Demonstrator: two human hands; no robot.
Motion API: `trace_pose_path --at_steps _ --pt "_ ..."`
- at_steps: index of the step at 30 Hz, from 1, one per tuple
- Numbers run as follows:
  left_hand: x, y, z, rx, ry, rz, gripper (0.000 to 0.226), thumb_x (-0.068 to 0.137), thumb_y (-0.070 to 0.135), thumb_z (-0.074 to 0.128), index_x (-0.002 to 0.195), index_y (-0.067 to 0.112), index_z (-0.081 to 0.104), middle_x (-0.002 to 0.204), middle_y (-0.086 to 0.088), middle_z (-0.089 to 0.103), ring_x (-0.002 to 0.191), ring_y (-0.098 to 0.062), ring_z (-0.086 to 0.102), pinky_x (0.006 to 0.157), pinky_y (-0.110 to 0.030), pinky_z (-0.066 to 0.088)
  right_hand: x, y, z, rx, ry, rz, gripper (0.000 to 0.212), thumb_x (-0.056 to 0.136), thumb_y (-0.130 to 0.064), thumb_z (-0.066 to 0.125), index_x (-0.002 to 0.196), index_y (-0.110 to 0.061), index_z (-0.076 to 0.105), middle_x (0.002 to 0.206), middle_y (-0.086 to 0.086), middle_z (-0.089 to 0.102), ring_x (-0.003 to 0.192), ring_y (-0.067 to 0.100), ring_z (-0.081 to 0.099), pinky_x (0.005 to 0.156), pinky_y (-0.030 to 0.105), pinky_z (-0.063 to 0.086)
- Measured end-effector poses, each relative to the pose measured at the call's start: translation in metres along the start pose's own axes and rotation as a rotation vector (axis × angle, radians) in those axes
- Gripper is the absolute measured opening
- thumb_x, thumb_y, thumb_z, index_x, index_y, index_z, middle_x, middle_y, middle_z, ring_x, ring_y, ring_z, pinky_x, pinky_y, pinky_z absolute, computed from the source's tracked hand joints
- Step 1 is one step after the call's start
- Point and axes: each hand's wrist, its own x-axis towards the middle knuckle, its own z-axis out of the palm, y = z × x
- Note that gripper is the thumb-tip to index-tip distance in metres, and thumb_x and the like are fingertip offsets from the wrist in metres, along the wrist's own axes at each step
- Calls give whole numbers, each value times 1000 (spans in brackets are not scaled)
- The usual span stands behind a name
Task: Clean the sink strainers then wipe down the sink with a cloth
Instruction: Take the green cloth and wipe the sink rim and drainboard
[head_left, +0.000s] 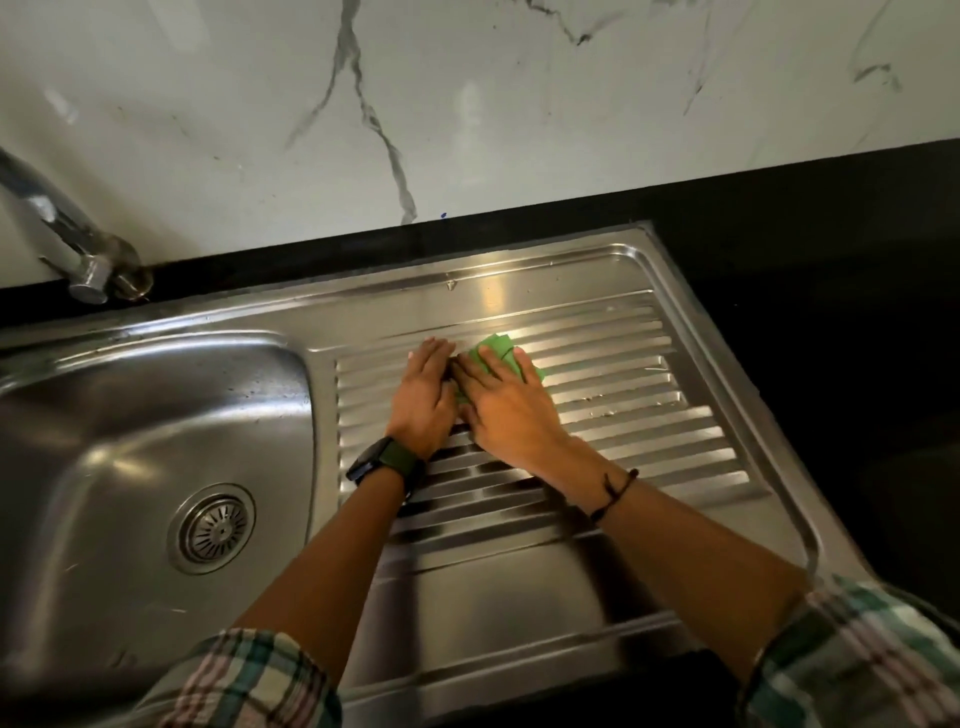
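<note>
Flat, spread right hand (511, 402) presses folded green cloth (501, 349) onto ribbed steel drainboard (649, 415); left hand (423, 397) rests alongside; ridges may snag cloth, leaving grooves unwiped.

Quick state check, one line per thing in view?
green cloth: flat on the ribbed drainboard, under both hands
left hand: flat, pressing the cloth's left edge
right hand: flat, pressing on the cloth
strainer: seated in the basin drain
tap: no water visible
</note>
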Motion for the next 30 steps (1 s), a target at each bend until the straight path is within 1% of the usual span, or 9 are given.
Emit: trace_pose_path --at_steps 4,7,11,15,17,22,24,27,30 --pt "0 -6 1 66 -43 55 46 90 2 39 136 4 38 148 -16 32 140 -28 24 119 -33 10 -17 54 -9 -51 -2 -7 51 97 -36 27 146 -23 22 154 -4 25 144 15 14 116 43 -2" --pt "-1 -7 1 85 -61 69 45 92 9 40 137 6 36 150 -14 28 141 -27 20 119 -36 11 -39 96 -12 -48 62 155 49 97 -32 31 144 -21 28 152 -3 31 143 14 20 116 43 0" --pt "-2 -8 1 78 -85 83 46 92 9 41 138 7 36 151 -13 27 142 -26 18 119 -39 14 -59 150 -17 -54 111 447 45 95 -27 38 138 -14 39 144 5 44 137 19 33 115 50 5" --pt "0 -8 1 3 -67 47 49 89 4 42 138 9 36 150 -10 28 140 -24 24 116 -32 20 -53 138 -15 35 117 568 45 95 -27 37 138 -14 40 147 5 39 139 20 28 114 48 2" --pt "1 -7 2 -36 -63 37 48 90 5 41 137 10 36 150 -9 29 139 -23 26 114 -30 20 -55 112 -15 32 110 536 47 96 -28 37 140 -15 36 149 4 36 141 22 24 115 47 1" --pt "2 -2 3 -26 -47 30 40 97 18 35 136 9 39 148 -13 32 139 -25 27 114 -33 19 -35 2 -2 50 78 268 51 96 -35 31 145 -20 26 153 3 27 144 23 14 115 44 -6" --pt "0 -1 3 -20 -64 46 40 98 19 33 135 8 39 148 -14 32 139 -25 26 114 -34 17 -26 -18 -2 37 39 176 52 97 -36 29 146 -20 21 154 1 25 144 21 14 116 44 -6" --pt "-5 -2 -1 -16 -90 82 45 96 26 32 134 5 40 147 -17 34 139 -27 26 114 -34 16 -39 15 -9 2 29 114 50 96 -35 30 144 -20 28 152 -2 31 143 17 19 115 45 -1" --pt "-7 -2 -4 -27 -105 75 59 87 37 26 135 6 39 147 -16 33 139 -28 25 117 -39 15 -71 84 -11 -10 102 328 49 94 -32 33 142 -19 33 150 0 36 141 16 24 115 46 0"
